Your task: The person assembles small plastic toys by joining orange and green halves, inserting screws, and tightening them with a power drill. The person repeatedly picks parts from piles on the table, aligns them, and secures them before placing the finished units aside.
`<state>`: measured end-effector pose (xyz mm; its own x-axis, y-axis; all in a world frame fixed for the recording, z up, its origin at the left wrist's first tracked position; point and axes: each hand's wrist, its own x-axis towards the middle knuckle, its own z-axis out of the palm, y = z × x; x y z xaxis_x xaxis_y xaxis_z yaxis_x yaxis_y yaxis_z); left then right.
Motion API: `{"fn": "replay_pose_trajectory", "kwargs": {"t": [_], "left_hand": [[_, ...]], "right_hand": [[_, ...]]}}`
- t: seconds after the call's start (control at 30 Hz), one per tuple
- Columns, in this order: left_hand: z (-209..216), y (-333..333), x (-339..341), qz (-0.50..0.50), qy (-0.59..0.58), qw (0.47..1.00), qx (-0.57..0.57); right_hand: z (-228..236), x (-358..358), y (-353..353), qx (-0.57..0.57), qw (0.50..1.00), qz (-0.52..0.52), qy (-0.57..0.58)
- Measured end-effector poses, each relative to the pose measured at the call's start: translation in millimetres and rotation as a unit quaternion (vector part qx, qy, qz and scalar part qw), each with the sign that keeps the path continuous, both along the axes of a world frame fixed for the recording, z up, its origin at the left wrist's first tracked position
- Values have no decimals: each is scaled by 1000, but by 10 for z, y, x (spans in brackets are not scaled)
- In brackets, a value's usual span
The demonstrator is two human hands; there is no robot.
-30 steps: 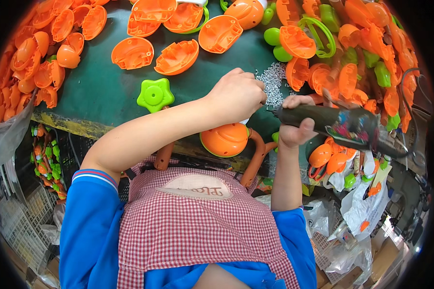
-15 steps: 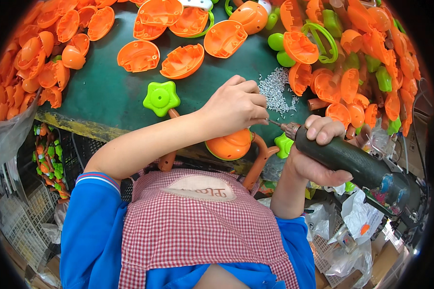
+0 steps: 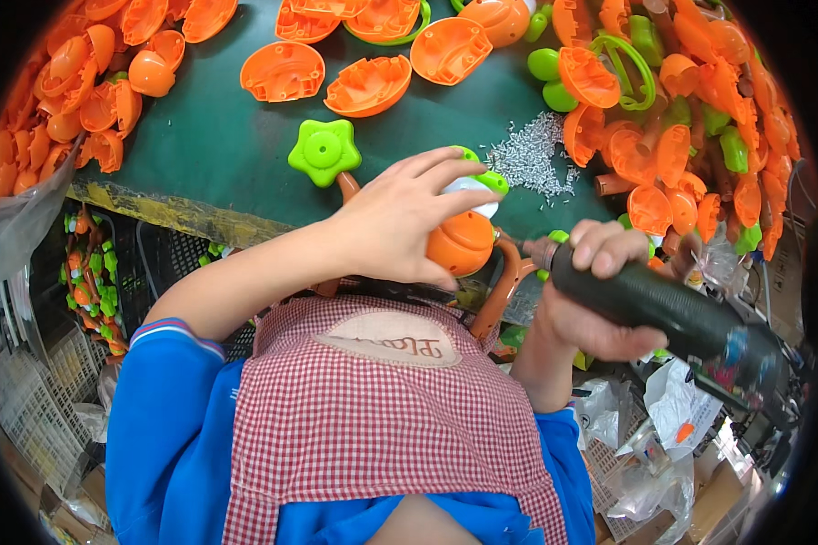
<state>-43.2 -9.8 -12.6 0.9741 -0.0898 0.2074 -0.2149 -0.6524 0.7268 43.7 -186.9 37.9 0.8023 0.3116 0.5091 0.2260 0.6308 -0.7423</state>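
My right hand (image 3: 600, 291) grips a black electric screwdriver (image 3: 641, 295). Its tip points left and meets, or nearly meets, the side of an orange rounded toy part (image 3: 463, 243). Around that part curls my left hand (image 3: 409, 213), thumb below and fingers spread over the top; a white and green piece (image 3: 474, 193) shows past the fingertips. A brown branched tube (image 3: 504, 295) runs down beside the orange part. Another brown tube emerges from under my left wrist, capped with a green star-shaped knob (image 3: 324, 153). My left palm hides part of the assembly.
A heap of small silver screws (image 3: 532, 159) lies on the green tabletop (image 3: 200, 145). Several orange half shells (image 3: 368, 86) rest farther back. Piles of orange parts (image 3: 86, 82) stand left, with orange and green ones (image 3: 673, 154) right. Crates and plastic bags (image 3: 668, 481) lie below.
My left hand has left the screwdriver tip and opened out over the orange toy part. The screwdriver tip has moved down to the part's right side. The view has shifted slightly.
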Motion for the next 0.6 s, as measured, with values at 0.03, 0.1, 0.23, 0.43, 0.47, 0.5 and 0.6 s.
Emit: {"fn": "replay_pose_trajectory", "kwargs": {"t": [0.03, 0.1, 0.23, 0.43, 0.47, 0.5, 0.6], "left_hand": [[-47, 48, -57, -11, 24, 1000, 14], [-101, 65, -97, -26, 35, 999, -18], [-56, 37, -103, -25, 80, 996, -30], [-53, -3, -109, -3, 56, 998, -1], [-45, 5, -108, -4, 60, 998, -2], [-31, 7, -113, -5, 63, 998, -3], [-14, 0, -135, -8, 79, 997, -15]], "right_hand": [[21, -59, -19, -6, 1000, 23, 4], [42, -189, -38, -26, 998, 62, 10], [27, -351, -37, -90, 991, 102, -2], [2, -465, -21, -240, 967, 83, -27], [-1, -476, -1, -259, 962, 86, -21], [13, -493, 8, -272, 957, 99, -5], [-158, -448, -13, -244, 960, 136, -19]]}}
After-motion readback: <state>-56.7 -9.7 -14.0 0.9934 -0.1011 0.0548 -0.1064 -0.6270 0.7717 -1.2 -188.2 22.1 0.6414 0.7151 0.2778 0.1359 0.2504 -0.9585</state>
